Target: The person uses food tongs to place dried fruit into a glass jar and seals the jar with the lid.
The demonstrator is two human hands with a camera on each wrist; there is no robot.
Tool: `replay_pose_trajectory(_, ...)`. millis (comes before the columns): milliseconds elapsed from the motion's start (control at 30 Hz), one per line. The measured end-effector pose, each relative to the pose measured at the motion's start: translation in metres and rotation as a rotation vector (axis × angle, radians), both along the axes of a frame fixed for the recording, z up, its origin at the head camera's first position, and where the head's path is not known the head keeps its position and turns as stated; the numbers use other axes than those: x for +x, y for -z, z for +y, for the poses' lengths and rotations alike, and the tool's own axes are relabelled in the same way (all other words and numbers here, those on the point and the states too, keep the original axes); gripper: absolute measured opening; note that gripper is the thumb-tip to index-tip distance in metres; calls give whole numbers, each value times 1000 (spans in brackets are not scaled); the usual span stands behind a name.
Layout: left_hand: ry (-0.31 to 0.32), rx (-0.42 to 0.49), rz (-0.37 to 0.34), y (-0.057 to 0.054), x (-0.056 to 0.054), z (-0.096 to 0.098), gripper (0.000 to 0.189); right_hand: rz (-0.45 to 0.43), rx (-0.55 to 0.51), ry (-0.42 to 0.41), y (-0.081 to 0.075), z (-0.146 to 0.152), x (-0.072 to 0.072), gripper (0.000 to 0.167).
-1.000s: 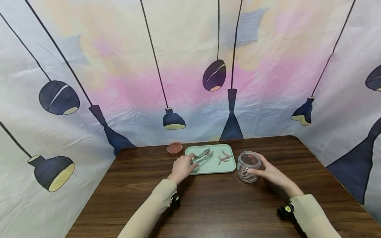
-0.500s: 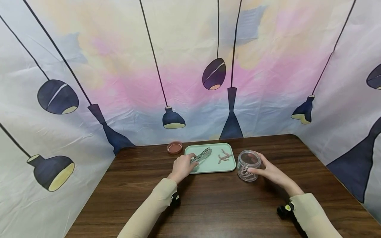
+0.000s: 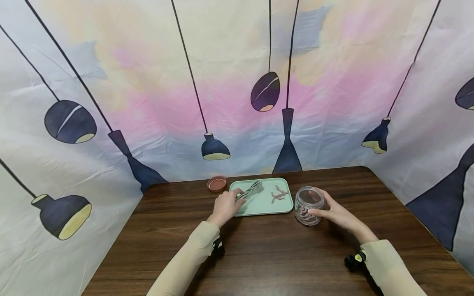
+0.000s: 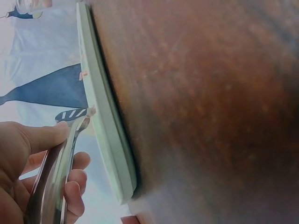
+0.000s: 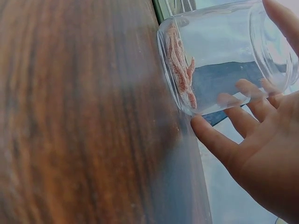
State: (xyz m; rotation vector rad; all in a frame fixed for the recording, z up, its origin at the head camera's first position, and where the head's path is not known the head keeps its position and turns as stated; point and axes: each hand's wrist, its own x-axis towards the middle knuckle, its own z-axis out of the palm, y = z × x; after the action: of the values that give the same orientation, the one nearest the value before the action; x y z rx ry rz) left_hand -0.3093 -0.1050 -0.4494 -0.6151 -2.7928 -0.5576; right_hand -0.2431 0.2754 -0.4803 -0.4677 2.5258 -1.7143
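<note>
Head view: left grip [image 3: 224, 206] is curled round a pair of metal tongs [image 4: 58, 172], tips over the left-centre of a pale green tray [image 3: 264, 209]. Whether the tongs pinch anything: cannot tell. Right grip [image 3: 335, 214] is wrapped round a clear jar [image 3: 304, 204], thumb on the near side; jar upright, just right of the tray.

Progress, judged from present layout: appears partway. Done: jar uncovered, its reddish-brown lid [image 3: 217, 185] resting beyond the tray's left end; tongs in hand. Divided: several brownish-pink jar strips [image 5: 180, 65] lie on the jar's bottom, while a few tray strips [image 3: 279, 196] lie towards the tray's right end. Left, as far as can be judged: the strips are not yet all in one place, and the lid is off. Direction of transfer not determinable.

Surface: worktop [image 3: 266, 255] dark brown, wood-grained, somewhat glossy, far right corner rounded.

Room: wrinkled cloth backdrop [image 3: 237, 53] behind and to both sides, washed in pink, yellow and blue, printed with dark pendant lamps.
</note>
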Motion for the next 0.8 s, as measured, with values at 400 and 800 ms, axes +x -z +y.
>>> replay_pose_trajectory(400,-21,27,38,-16,-1,-6,34,17,21,-6,-3,-1,3,81)
replay_pose_trajectory(800,-56,49,100,-48,-8,-13,36,34,11,-17,-2,0,3,81)
